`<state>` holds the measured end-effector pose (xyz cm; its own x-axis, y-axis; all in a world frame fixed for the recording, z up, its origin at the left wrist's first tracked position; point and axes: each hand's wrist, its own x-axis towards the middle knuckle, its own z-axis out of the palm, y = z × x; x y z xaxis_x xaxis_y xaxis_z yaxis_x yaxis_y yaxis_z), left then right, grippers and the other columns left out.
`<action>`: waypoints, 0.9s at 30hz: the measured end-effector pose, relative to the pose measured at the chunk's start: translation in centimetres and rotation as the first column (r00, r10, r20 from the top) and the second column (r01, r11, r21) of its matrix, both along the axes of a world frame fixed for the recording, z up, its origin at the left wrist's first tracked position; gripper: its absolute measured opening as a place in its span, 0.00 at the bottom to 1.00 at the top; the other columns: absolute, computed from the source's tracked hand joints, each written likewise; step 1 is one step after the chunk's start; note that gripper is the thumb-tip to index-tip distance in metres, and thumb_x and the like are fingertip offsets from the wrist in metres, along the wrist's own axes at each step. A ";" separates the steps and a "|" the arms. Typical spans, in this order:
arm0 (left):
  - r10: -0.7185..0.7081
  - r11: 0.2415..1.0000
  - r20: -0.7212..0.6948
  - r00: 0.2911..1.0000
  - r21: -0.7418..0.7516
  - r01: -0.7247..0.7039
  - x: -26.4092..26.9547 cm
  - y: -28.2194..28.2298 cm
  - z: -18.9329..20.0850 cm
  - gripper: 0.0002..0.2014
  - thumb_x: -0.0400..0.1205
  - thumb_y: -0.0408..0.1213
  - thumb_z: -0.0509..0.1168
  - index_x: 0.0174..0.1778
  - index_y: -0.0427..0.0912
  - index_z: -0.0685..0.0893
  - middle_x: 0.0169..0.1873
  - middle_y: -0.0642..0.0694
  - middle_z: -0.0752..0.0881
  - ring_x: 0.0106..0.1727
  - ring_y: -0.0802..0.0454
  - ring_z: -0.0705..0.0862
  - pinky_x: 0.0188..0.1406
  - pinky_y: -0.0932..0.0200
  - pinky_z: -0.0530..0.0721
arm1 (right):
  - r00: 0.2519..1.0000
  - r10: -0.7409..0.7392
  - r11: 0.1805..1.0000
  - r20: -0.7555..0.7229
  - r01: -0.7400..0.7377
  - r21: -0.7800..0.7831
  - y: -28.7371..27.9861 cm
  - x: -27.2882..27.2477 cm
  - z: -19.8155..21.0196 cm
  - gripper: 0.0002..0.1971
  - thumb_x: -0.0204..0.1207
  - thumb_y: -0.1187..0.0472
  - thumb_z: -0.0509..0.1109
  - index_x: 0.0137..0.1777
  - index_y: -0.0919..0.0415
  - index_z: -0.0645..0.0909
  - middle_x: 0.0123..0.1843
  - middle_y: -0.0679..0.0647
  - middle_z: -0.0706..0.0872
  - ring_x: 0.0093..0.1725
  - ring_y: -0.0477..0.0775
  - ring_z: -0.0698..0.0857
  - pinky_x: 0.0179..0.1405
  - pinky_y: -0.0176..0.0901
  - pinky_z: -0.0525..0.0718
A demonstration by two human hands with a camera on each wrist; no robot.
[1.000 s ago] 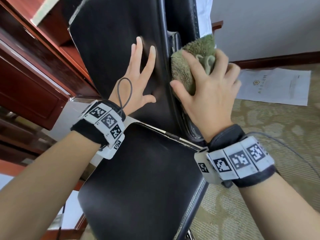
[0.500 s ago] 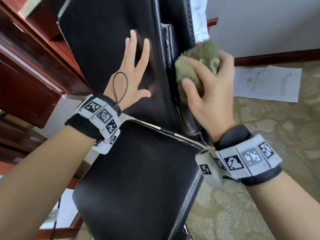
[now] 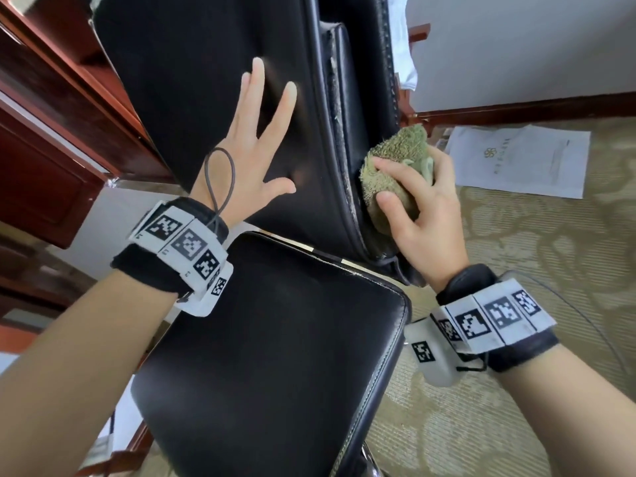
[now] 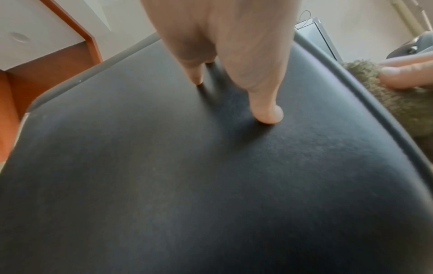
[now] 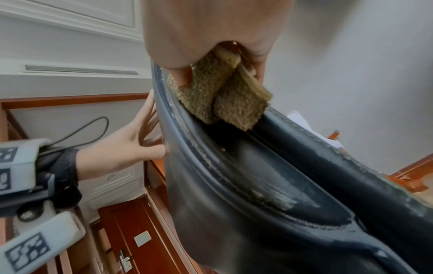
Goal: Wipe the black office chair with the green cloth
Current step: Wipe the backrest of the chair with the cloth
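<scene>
Chair: the black office chair (image 3: 268,356) fills the middle of the head view, backrest upright above the seat; its worn side edge is flecked with pale crumbs.
Desk: red-brown wooden desk (image 3: 51,139) left of the chair.
Paper: white sheet (image 3: 519,160) on the patterned carpet, right of the chair.
Left hand: left hand (image 3: 251,149) lies flat on the chair's backrest front, fingers straight and spread.
Right hand: right hand (image 3: 423,215) at the backrest's right edge, thumb and fingers curled round the cloth.
Cloth: bunched green cloth (image 3: 395,166) pressed against the chair's side edge, low on the backrest.
</scene>
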<state>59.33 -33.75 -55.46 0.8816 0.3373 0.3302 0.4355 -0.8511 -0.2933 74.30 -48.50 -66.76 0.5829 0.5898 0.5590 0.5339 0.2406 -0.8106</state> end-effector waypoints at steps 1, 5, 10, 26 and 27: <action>-0.002 1.000 -0.001 1.000 -0.013 0.002 -0.2 -0.1 -0.6 0.57 0.65 0.44 0.81 0.80 0.48 0.45 0.78 0.21 0.46 0.80 0.28 0.48 0.54 0.43 0.84 | 1.000 -0.008 1.000 0.011 0.008 0.000 -0.3 0.1 -0.3 0.16 0.76 0.62 0.67 0.64 0.54 0.82 0.66 0.59 0.68 0.62 0.25 0.66 0.61 0.12 0.59; 0.059 0.997 0.003 0.998 -0.039 -0.059 -0.1 -1.1 -3.1 0.64 0.58 0.55 0.81 0.79 0.42 0.44 0.78 0.21 0.47 0.80 0.27 0.48 0.67 0.45 0.73 | 0.999 -0.037 0.997 -0.006 0.036 -0.066 -1.8 0.9 -2.5 0.16 0.76 0.62 0.65 0.63 0.54 0.83 0.61 0.57 0.67 0.57 0.34 0.69 0.62 0.15 0.61; 0.075 0.997 0.039 0.996 -0.040 -0.073 0.4 -1.4 -3.8 0.67 0.55 0.59 0.80 0.79 0.41 0.43 0.78 0.22 0.48 0.80 0.28 0.49 0.60 0.48 0.81 | 0.995 -0.084 0.996 0.058 0.084 0.007 -2.2 0.0 -0.8 0.16 0.77 0.64 0.66 0.65 0.59 0.81 0.63 0.61 0.66 0.63 0.42 0.69 0.68 0.21 0.60; 0.118 0.992 0.014 0.993 -0.051 -0.117 0.8 -1.2 -3.7 0.70 0.53 0.62 0.80 0.80 0.41 0.42 0.79 0.24 0.47 0.81 0.30 0.48 0.50 0.56 0.84 | 0.997 -0.074 0.963 0.016 0.076 -0.258 -0.7 -0.9 -7.4 0.17 0.77 0.53 0.61 0.60 0.56 0.85 0.66 0.67 0.71 0.68 0.64 0.72 0.68 0.53 0.74; 0.116 0.992 0.017 0.993 -0.049 -0.115 0.8 -1.2 -3.8 0.70 0.53 0.62 0.79 0.80 0.41 0.42 0.79 0.23 0.47 0.81 0.30 0.49 0.50 0.56 0.84 | 0.995 -0.094 0.966 0.027 0.097 -0.241 -0.8 -0.9 -7.0 0.17 0.78 0.54 0.61 0.59 0.57 0.86 0.65 0.68 0.72 0.68 0.61 0.72 0.68 0.47 0.72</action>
